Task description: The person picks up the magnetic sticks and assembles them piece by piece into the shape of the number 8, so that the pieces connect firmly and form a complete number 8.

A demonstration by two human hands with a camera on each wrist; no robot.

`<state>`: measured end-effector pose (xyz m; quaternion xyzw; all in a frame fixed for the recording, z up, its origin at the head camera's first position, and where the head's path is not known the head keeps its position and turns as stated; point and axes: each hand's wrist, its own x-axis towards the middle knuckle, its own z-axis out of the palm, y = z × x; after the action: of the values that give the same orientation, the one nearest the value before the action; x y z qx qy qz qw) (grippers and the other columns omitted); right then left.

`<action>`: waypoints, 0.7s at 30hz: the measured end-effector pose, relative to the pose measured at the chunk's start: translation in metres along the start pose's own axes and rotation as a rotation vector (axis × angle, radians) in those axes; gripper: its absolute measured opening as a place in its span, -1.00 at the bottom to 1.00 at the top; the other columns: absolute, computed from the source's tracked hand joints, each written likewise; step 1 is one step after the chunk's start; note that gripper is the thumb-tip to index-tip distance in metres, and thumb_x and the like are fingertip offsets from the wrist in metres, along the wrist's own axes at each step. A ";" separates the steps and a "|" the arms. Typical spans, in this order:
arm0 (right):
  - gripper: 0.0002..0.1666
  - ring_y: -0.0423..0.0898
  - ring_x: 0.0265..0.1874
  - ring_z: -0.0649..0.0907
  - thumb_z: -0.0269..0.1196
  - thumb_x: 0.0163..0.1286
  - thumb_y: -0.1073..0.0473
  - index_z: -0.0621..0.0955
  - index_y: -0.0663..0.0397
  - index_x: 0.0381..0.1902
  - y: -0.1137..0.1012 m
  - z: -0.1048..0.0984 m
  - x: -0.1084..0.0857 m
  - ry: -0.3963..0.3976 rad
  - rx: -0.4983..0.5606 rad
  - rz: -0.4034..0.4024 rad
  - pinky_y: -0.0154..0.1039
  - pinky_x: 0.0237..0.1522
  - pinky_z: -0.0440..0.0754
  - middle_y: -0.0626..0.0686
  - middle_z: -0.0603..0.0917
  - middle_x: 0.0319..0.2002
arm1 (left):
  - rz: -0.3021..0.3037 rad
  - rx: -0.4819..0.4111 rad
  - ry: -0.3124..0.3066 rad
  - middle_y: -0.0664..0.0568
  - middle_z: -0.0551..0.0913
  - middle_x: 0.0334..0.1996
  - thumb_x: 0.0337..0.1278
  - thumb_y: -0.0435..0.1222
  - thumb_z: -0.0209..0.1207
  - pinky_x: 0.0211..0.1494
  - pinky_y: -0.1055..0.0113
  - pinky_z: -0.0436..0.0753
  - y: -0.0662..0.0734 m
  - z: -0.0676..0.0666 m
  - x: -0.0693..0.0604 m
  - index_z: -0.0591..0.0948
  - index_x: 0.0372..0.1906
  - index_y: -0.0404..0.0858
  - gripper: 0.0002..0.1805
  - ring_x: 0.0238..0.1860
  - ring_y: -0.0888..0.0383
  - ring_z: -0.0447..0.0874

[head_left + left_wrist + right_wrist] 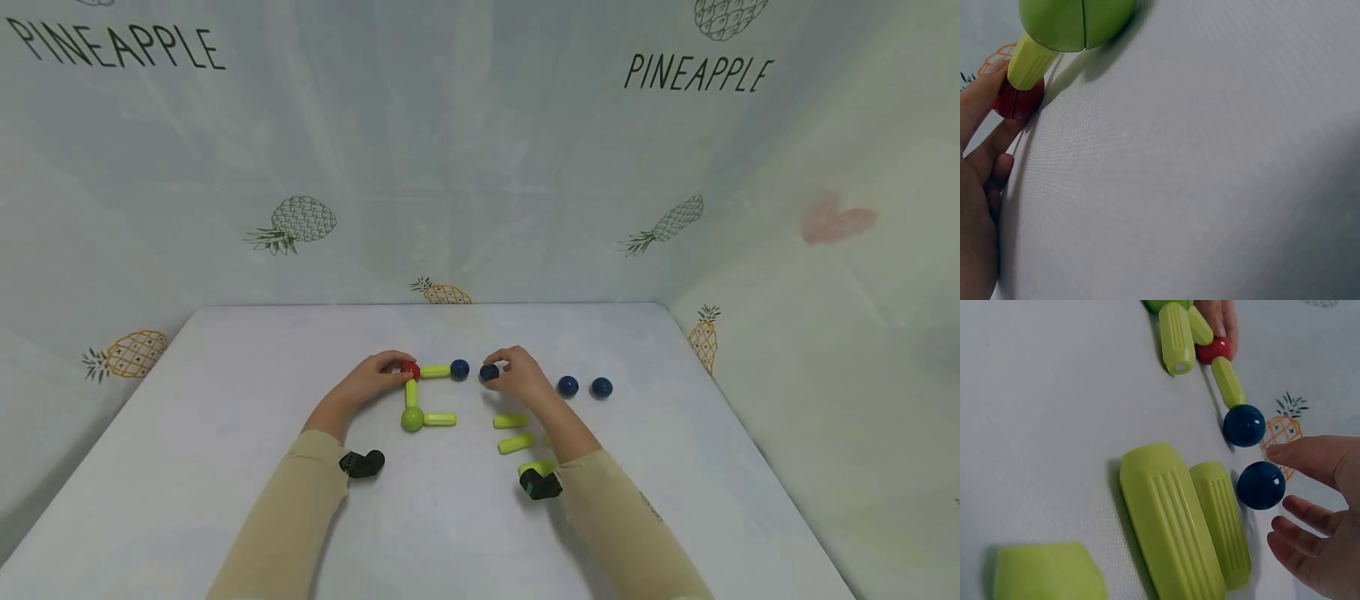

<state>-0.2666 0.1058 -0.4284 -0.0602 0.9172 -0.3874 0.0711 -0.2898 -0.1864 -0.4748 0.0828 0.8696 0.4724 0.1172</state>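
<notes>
My left hand pinches a red ball between thumb and fingers. From that ball one yellow-green rod runs right to a dark blue ball. A second rod leads down to a green ball, which has another rod pointing right. My right hand is around a second blue ball, just right of the joined one. In the right wrist view a gap shows between the thumb and this blue ball; the other fingers are close beside it.
Two more blue balls lie right of my right hand. Several loose yellow-green rods lie under and beside the right forearm. The white table ends at a cloth backdrop printed with pineapples. A small black device sits at each wrist.
</notes>
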 end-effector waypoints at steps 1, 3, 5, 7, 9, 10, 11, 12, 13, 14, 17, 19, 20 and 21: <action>-0.60 0.09 0.05 0.51 0.46 0.13 0.25 0.69 0.01 -0.03 0.000 0.000 0.001 -0.004 0.001 -0.001 -0.03 0.00 0.53 0.12 0.50 0.12 | -0.002 -0.001 -0.001 -0.12 0.50 0.21 0.26 -0.17 0.25 0.40 -0.06 0.19 0.000 0.000 0.000 0.58 0.16 -0.13 -0.61 0.34 -0.15 0.27; -0.60 0.10 0.05 0.52 0.46 0.12 0.27 0.69 0.01 -0.03 0.001 0.001 0.003 -0.014 -0.003 -0.009 -0.03 0.00 0.54 0.14 0.50 0.12 | -0.003 -0.006 -0.001 -0.12 0.50 0.21 0.26 -0.17 0.26 0.40 -0.06 0.19 0.001 0.000 -0.001 0.58 0.16 -0.13 -0.61 0.35 -0.15 0.27; -0.59 0.10 0.04 0.52 0.46 0.11 0.28 0.70 0.02 -0.03 0.002 0.002 0.006 -0.024 -0.011 -0.016 -0.04 0.00 0.54 0.15 0.50 0.11 | 0.000 -0.007 -0.001 -0.12 0.51 0.20 0.26 -0.17 0.25 0.40 -0.05 0.19 0.001 0.000 -0.001 0.58 0.16 -0.13 -0.61 0.35 -0.15 0.27; -0.59 0.09 0.03 0.52 0.47 0.11 0.29 0.70 0.03 -0.04 0.004 0.003 0.008 -0.036 -0.022 -0.018 -0.04 -0.01 0.54 0.15 0.50 0.10 | 0.004 -0.011 -0.002 -0.13 0.51 0.19 0.26 -0.18 0.25 0.40 -0.04 0.19 0.001 0.000 0.000 0.58 0.16 -0.14 -0.61 0.35 -0.15 0.27; -0.59 0.09 0.00 0.53 0.47 0.10 0.30 0.70 0.03 -0.05 0.005 0.005 0.011 -0.043 -0.032 -0.024 -0.05 -0.01 0.54 0.15 0.51 0.09 | 0.008 -0.008 -0.002 -0.12 0.52 0.18 0.26 -0.17 0.25 0.40 -0.05 0.19 0.001 0.000 0.000 0.59 0.16 -0.14 -0.61 0.34 -0.15 0.27; -0.60 0.08 -0.01 0.53 0.47 0.09 0.31 0.71 0.03 -0.05 0.005 0.005 0.011 -0.046 -0.034 -0.027 -0.05 -0.02 0.54 0.16 0.51 0.08 | 0.012 -0.006 -0.003 -0.12 0.52 0.18 0.26 -0.16 0.25 0.40 -0.05 0.19 0.000 0.000 0.001 0.59 0.16 -0.14 -0.61 0.34 -0.15 0.28; -0.60 0.08 -0.02 0.53 0.47 0.09 0.31 0.71 0.04 -0.06 0.005 0.006 0.012 -0.049 -0.033 -0.028 -0.05 -0.02 0.54 0.16 0.51 0.08 | 0.012 -0.006 -0.003 -0.12 0.52 0.18 0.26 -0.16 0.25 0.40 -0.06 0.19 0.001 0.000 0.001 0.59 0.16 -0.14 -0.61 0.33 -0.15 0.28; -0.60 0.08 -0.03 0.53 0.47 0.09 0.31 0.71 0.04 -0.06 0.005 0.006 0.012 -0.051 -0.035 -0.029 -0.05 -0.02 0.54 0.16 0.51 0.08 | 0.012 -0.006 -0.002 -0.12 0.52 0.18 0.26 -0.16 0.25 0.39 -0.07 0.19 0.001 0.000 0.001 0.59 0.16 -0.14 -0.61 0.33 -0.15 0.29; -0.60 0.07 -0.03 0.54 0.47 0.08 0.31 0.71 0.04 -0.06 0.005 0.007 0.013 -0.053 -0.035 -0.030 -0.05 -0.01 0.54 0.16 0.52 0.07 | 0.011 -0.004 -0.001 -0.12 0.52 0.17 0.26 -0.16 0.25 0.39 -0.08 0.19 0.001 0.000 0.000 0.59 0.16 -0.13 -0.61 0.32 -0.15 0.29; -0.59 0.08 -0.03 0.54 0.47 0.08 0.32 0.70 0.04 -0.06 0.005 0.007 0.013 -0.056 -0.032 -0.029 -0.05 0.00 0.54 0.17 0.52 0.07 | 0.009 -0.004 0.000 -0.12 0.52 0.17 0.26 -0.15 0.25 0.38 -0.08 0.20 0.001 0.000 0.000 0.59 0.15 -0.13 -0.61 0.31 -0.15 0.30; -0.58 0.10 0.01 0.54 0.47 0.07 0.33 0.70 0.05 -0.06 0.004 0.009 0.014 -0.066 -0.028 -0.022 -0.02 0.06 0.52 0.18 0.52 0.09 | 0.003 0.002 0.001 -0.11 0.53 0.17 0.26 -0.15 0.25 0.37 -0.10 0.21 0.002 0.000 -0.001 0.59 0.15 -0.13 -0.61 0.29 -0.13 0.31; -0.57 0.11 0.03 0.54 0.48 0.06 0.33 0.70 0.06 -0.06 0.003 0.010 0.015 -0.072 -0.034 -0.024 0.00 0.09 0.51 0.19 0.52 0.09 | 0.002 0.008 0.001 -0.10 0.53 0.16 0.26 -0.14 0.25 0.36 -0.10 0.22 0.002 0.000 0.000 0.59 0.15 -0.12 -0.61 0.27 -0.12 0.32; -0.57 0.12 0.05 0.53 0.48 0.06 0.33 0.70 0.05 -0.06 0.003 0.010 0.015 -0.074 -0.036 -0.024 0.00 0.12 0.50 0.18 0.52 0.10 | 0.003 0.011 0.001 -0.09 0.53 0.15 0.26 -0.13 0.25 0.35 -0.10 0.23 0.001 0.000 0.000 0.59 0.15 -0.12 -0.61 0.26 -0.11 0.33; -0.57 0.12 0.06 0.53 0.48 0.06 0.33 0.70 0.05 -0.06 0.003 0.011 0.016 -0.076 -0.041 -0.026 0.00 0.13 0.49 0.18 0.53 0.09 | 0.004 0.014 0.000 -0.09 0.53 0.15 0.26 -0.13 0.25 0.34 -0.10 0.23 0.001 0.000 0.000 0.59 0.15 -0.12 -0.61 0.25 -0.11 0.33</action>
<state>-0.2804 0.0978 -0.4394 -0.0883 0.9206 -0.3671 0.0994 -0.2895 -0.1857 -0.4738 0.0855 0.8727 0.4667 0.1155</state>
